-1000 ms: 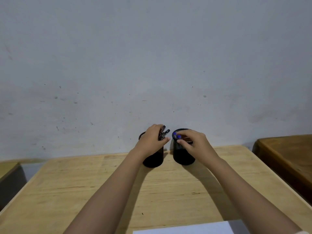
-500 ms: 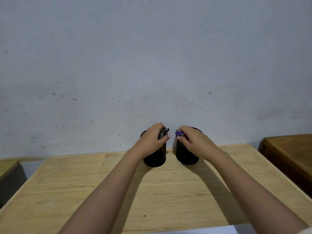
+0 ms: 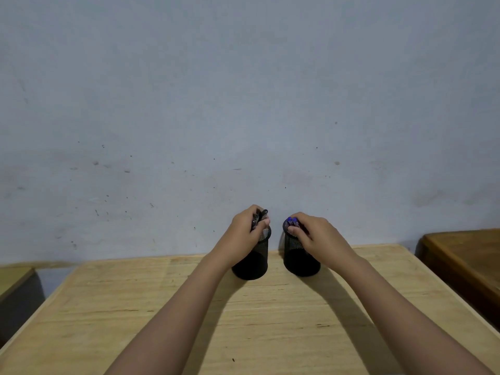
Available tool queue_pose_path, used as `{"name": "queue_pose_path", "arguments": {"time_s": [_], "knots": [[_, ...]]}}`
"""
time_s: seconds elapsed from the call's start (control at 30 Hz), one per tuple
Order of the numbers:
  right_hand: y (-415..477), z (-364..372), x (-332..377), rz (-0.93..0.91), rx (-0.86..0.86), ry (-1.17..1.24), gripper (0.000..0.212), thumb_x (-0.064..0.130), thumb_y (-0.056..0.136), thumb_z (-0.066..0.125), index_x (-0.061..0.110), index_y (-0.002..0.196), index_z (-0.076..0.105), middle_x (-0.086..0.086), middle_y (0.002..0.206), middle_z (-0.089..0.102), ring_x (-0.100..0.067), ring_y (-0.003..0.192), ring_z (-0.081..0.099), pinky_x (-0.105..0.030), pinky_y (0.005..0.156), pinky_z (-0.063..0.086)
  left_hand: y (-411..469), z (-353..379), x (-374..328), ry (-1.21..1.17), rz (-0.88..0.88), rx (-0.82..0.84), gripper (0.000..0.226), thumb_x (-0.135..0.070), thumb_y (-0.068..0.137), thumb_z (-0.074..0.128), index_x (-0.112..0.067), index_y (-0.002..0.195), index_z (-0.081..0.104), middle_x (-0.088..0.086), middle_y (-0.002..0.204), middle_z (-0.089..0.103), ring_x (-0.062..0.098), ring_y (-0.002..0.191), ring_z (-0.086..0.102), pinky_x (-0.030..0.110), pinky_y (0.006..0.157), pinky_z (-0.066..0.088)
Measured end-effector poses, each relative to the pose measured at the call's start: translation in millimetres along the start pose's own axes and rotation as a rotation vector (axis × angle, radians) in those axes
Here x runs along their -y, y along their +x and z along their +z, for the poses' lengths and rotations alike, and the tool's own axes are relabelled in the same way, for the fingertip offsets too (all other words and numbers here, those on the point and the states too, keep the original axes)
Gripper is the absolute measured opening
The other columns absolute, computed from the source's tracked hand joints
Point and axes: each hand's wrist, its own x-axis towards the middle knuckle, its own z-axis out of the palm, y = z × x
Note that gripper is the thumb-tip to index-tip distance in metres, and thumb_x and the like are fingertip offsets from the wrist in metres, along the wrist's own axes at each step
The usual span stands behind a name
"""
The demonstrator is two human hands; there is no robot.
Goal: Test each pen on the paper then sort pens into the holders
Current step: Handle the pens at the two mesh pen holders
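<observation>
Two black mesh pen holders stand side by side at the far edge of the wooden table (image 3: 189,315), against the wall. My left hand (image 3: 244,234) grips a bunch of dark pens (image 3: 259,217) sticking out of the left holder (image 3: 253,262). My right hand (image 3: 313,235) pinches blue-capped pens (image 3: 292,221) at the mouth of the right holder (image 3: 297,259). The paper is out of view.
A grey-blue wall rises right behind the holders. A darker wooden table (image 3: 465,255) stands to the right, and part of another desk (image 3: 13,277) shows at the left edge.
The view has tilted up, so the white paper at the bottom edge has dropped out of sight. Both hands stay on the pens at the holder mouths; the right hand has closed over the blue caps.
</observation>
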Motion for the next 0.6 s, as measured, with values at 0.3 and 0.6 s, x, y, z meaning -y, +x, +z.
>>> {"name": "queue_pose_path", "arguments": {"time_s": [0.3,0.6], "knots": [[-12,-49,38,-0.076,-0.111,0.239,0.013,0.021,0.094,0.047,0.016,0.1,0.058,-0.003,0.095,0.068,-0.019,0.081,0.062,-0.04,0.076,0.052,-9,-31,-62,-0.13,0.132,-0.08,0.008,-0.017,0.094,0.052,-0.022,0.088,0.053,-0.011,0.079,0.057,-0.006,0.054,0.046,0.009,0.058,0.037],[-70,-71,74,-0.143,-0.076,0.219,0.013,0.023,0.095,0.047,0.017,0.101,0.057,0.003,0.089,0.063,-0.01,0.082,0.058,-0.024,0.074,0.044,-77,-51,-86,-0.008,0.129,0.062,0.005,-0.021,0.096,0.049,-0.021,0.1,0.052,-0.012,0.09,0.059,-0.008,0.074,0.056,0.006,0.063,0.042]]}}
